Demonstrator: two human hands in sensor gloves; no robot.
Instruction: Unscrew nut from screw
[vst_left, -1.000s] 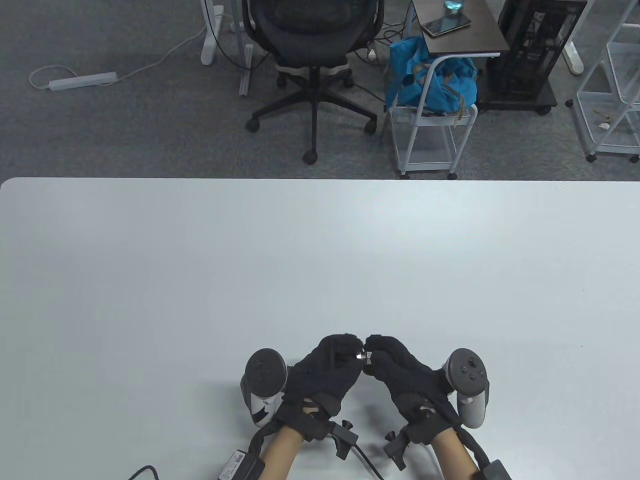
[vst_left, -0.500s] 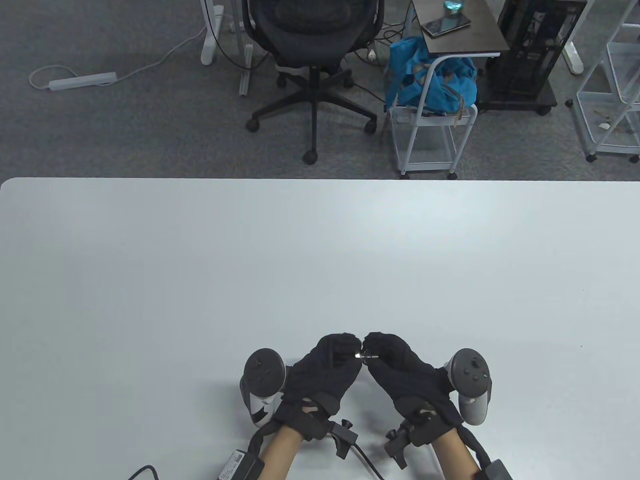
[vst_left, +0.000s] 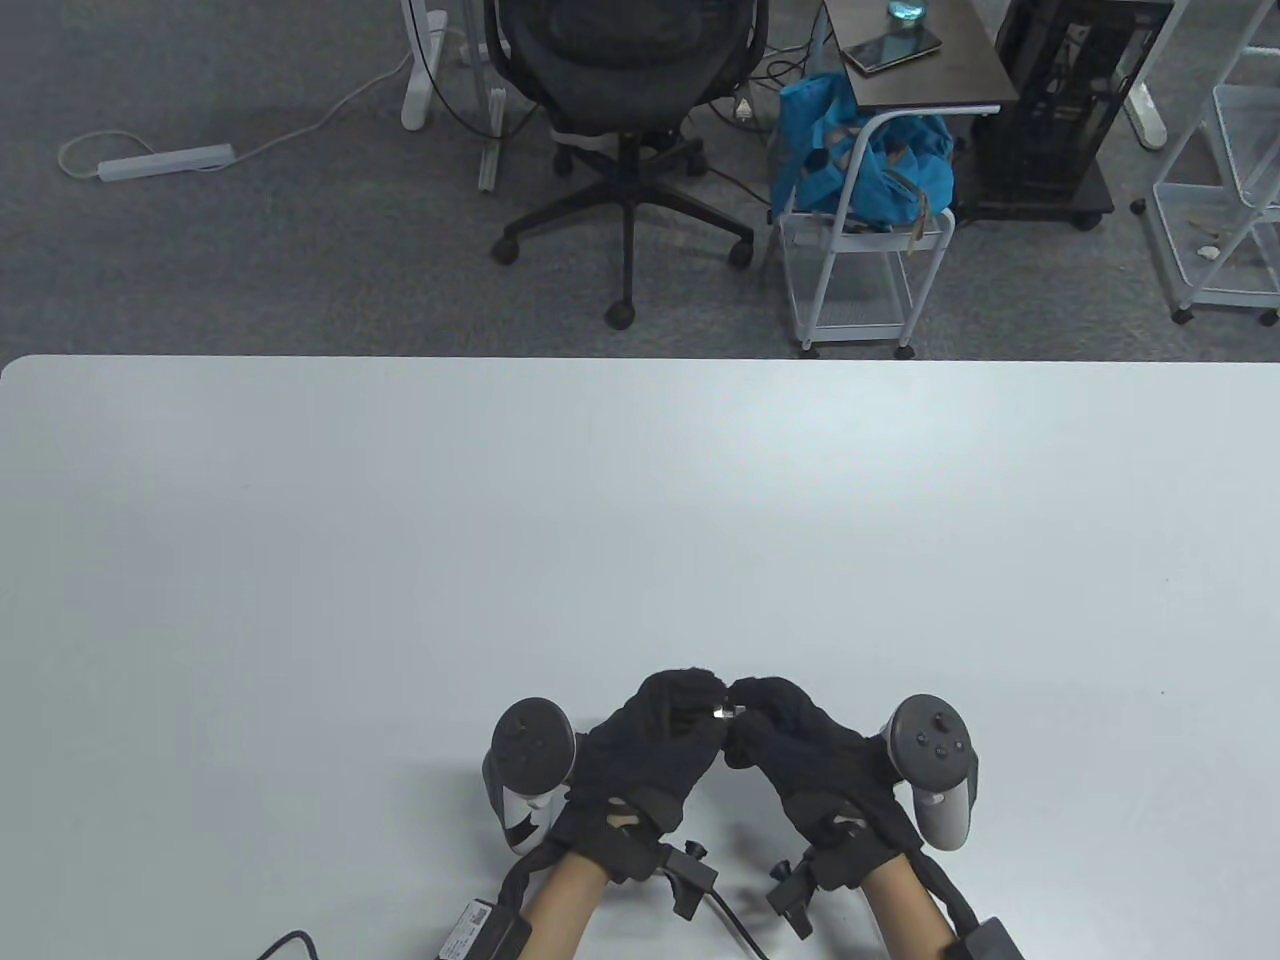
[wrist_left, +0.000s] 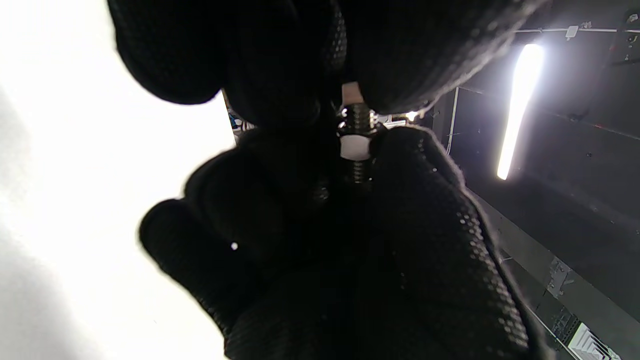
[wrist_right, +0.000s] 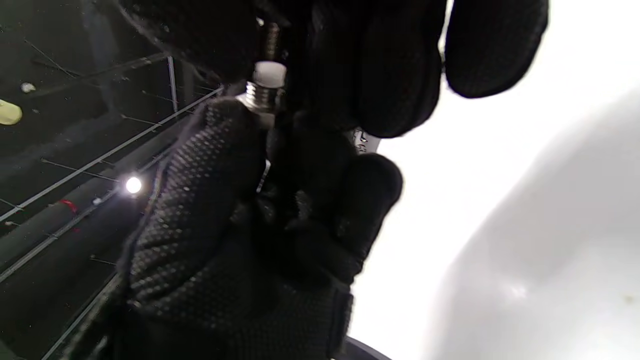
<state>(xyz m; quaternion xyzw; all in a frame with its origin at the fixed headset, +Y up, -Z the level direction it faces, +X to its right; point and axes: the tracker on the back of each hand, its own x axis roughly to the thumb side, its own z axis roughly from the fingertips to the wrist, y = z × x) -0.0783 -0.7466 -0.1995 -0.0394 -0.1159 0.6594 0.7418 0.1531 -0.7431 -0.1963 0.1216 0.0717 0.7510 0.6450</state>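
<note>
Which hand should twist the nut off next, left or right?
Probably the right hand. In the left wrist view its fingertips sit beside the nut, while the left hand grips the screw's other end, steadying it.

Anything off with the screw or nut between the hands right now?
Nothing stands out. The left hand and right hand hold the screw between their fingertips above the table, nut on its thread.

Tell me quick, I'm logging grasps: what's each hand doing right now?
Left hand: pinching one end of the screw and nut.
Right hand: pinching the other end.
</note>
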